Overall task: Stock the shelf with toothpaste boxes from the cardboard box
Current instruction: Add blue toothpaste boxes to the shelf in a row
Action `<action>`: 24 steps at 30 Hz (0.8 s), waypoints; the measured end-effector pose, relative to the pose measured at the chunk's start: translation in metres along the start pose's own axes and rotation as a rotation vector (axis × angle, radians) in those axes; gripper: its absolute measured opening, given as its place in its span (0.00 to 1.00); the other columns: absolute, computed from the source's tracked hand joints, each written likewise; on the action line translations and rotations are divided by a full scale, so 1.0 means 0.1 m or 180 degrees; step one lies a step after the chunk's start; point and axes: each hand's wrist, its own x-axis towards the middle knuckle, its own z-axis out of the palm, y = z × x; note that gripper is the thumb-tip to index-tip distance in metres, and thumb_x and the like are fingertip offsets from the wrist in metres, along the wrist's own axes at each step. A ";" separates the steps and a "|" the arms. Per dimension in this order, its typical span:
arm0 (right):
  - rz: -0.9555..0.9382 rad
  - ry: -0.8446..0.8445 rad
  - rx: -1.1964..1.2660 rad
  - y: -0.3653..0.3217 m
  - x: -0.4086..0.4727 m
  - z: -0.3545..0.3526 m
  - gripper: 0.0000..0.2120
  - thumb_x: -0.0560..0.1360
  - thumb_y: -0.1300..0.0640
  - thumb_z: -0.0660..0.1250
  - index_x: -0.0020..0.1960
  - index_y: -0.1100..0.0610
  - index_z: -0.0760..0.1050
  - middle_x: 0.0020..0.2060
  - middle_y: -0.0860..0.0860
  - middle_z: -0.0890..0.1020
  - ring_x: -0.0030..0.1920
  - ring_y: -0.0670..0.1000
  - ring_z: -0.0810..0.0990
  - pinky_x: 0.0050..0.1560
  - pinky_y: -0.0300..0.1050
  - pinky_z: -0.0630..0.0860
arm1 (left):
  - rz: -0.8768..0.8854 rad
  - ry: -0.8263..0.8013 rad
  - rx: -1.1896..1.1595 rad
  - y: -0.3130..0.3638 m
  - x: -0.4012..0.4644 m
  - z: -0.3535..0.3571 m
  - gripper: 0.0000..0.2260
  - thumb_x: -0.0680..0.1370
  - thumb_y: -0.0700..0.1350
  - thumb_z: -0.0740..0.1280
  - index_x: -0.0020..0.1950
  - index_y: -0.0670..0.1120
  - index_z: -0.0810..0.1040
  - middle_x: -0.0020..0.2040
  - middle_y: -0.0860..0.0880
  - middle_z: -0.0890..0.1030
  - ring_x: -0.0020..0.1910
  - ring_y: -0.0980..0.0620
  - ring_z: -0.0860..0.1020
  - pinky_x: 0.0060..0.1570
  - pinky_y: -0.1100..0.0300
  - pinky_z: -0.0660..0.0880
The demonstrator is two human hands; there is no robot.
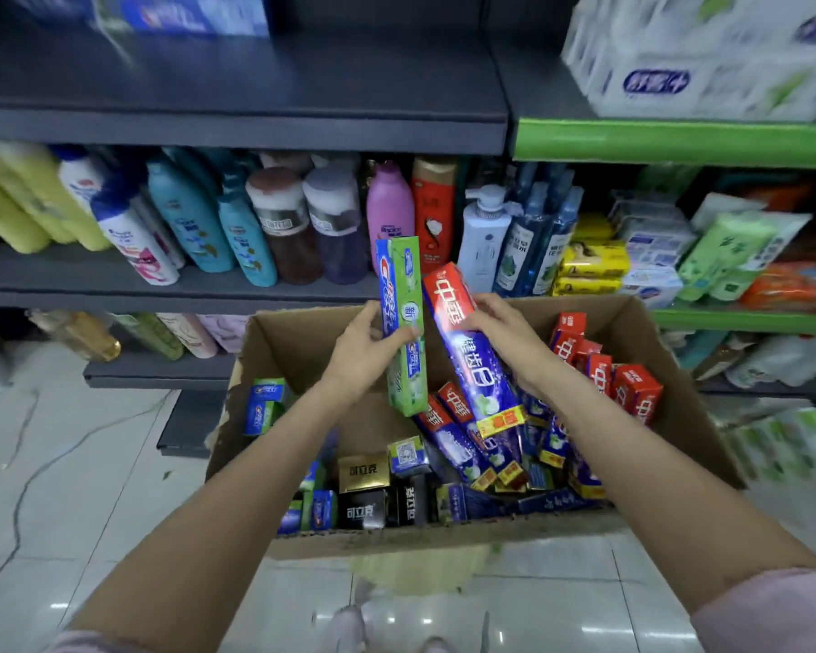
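Observation:
An open cardboard box stands on the floor before the shelves, holding several toothpaste boxes: red ones at the right, black and gold ones at the front, green-blue ones at the left. My left hand grips a green and blue toothpaste box, held upright above the carton. My right hand grips a red and blue toothpaste box, tilted with its red end up. The dark upper shelf has bare room in its middle.
Shampoo bottles fill the middle shelf behind the carton. Soap packs and tissue packs sit on the green-edged shelf at right. White tissue bundles lie on the top right shelf. Blue boxes lie top left. Glossy tile floor spreads left.

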 end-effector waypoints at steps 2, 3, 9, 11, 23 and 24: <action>-0.0110 -0.0115 0.0257 -0.26 -0.10 0.05 0.08 0.76 0.58 0.63 0.56 0.52 0.71 0.40 0.51 0.81 0.32 0.46 0.80 0.38 0.41 0.76 | 0.0155 0.0056 -0.0300 0.21 -0.06 -0.12 0.08 0.74 0.51 0.69 0.50 0.53 0.73 0.47 0.53 0.81 0.46 0.52 0.78 0.48 0.58 0.75; -0.0185 -0.0137 0.0356 -0.40 -0.14 0.09 0.07 0.77 0.57 0.62 0.54 0.52 0.72 0.37 0.50 0.82 0.29 0.44 0.81 0.35 0.38 0.76 | 0.0208 0.0101 -0.0397 0.32 -0.10 -0.20 0.06 0.76 0.48 0.67 0.51 0.50 0.72 0.45 0.54 0.80 0.45 0.53 0.77 0.44 0.59 0.74; -0.0639 -0.0403 0.0668 -1.18 -0.29 0.52 0.04 0.79 0.55 0.62 0.49 0.48 0.75 0.29 0.47 0.84 0.27 0.45 0.81 0.32 0.39 0.78 | 0.0445 0.0597 -0.0916 0.84 -0.26 -0.82 0.01 0.80 0.43 0.59 0.50 0.47 0.70 0.43 0.50 0.77 0.37 0.58 0.75 0.36 0.67 0.71; -0.0751 -0.0505 0.0531 -1.41 -0.29 0.73 0.07 0.78 0.51 0.62 0.54 0.50 0.76 0.32 0.49 0.84 0.29 0.48 0.81 0.36 0.42 0.78 | 0.0468 0.0814 -0.0997 0.94 -0.27 -1.11 0.06 0.80 0.44 0.59 0.44 0.50 0.69 0.40 0.49 0.75 0.36 0.55 0.74 0.34 0.63 0.70; -0.1607 -0.0415 -0.0329 -2.72 0.20 2.37 0.08 0.78 0.60 0.61 0.49 0.51 0.77 0.33 0.49 0.82 0.27 0.43 0.79 0.32 0.35 0.75 | 0.0912 0.1482 -0.0144 1.07 0.25 -3.15 0.15 0.74 0.46 0.71 0.52 0.45 0.67 0.39 0.55 0.74 0.37 0.56 0.74 0.34 0.63 0.69; -0.1729 -0.0331 -0.0483 -2.82 0.28 2.51 0.06 0.78 0.59 0.62 0.50 0.51 0.77 0.37 0.50 0.83 0.31 0.44 0.80 0.37 0.38 0.77 | 0.0926 0.1506 -0.0001 1.08 0.32 -3.35 0.14 0.74 0.46 0.71 0.52 0.45 0.67 0.39 0.55 0.74 0.38 0.54 0.74 0.35 0.62 0.69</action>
